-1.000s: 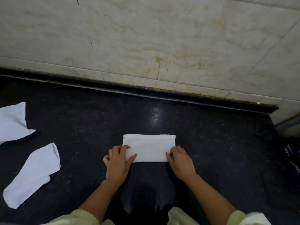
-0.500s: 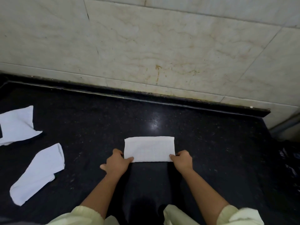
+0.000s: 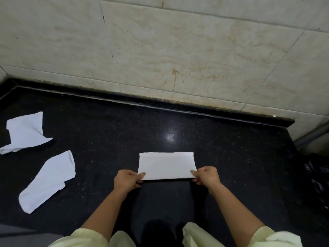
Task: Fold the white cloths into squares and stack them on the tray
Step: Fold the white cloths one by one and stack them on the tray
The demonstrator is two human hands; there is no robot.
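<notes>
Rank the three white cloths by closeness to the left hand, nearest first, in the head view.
1. The folded cloth, centre, pinched by the left hand.
2. The long cloth, to its left, near side.
3. The crumpled cloth, far left, farther back.

The black, speckled worktop (image 3: 231, 157) carries a folded cloth (image 3: 167, 165) near its middle. Well apart at its left lie a crumpled cloth (image 3: 26, 132) and, nearer, a long cloth (image 3: 48, 180).
</notes>
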